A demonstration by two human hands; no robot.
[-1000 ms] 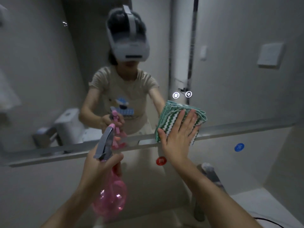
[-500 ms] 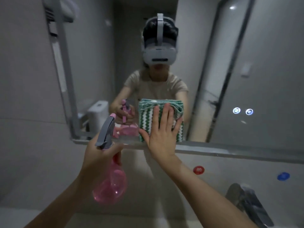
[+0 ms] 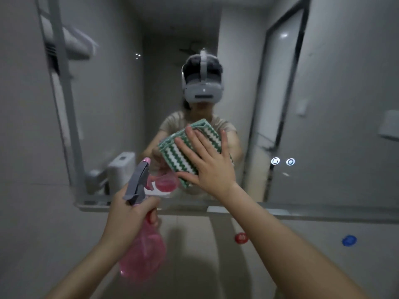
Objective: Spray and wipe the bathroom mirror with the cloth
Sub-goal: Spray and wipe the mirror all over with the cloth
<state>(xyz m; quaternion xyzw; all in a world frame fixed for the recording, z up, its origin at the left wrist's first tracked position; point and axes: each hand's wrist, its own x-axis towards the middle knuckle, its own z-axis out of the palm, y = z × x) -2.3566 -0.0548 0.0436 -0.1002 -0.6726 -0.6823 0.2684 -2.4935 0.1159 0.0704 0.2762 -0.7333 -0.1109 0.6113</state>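
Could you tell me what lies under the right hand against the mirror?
Under the right hand lies the folded green-and-white cloth, pressed flat against the mirror by straight fingers. The glass directly behind the cloth is covered, so whether it is wet or clean cannot be seen.

The person wore a beige short-sleeved T-shirt [image 3: 172, 124] and a grey-and-white headset [image 3: 203, 83] (both seen reflected); forearms were bare.

Dim, soft-focus wide-angle view, edges bowed, faint glare spots.
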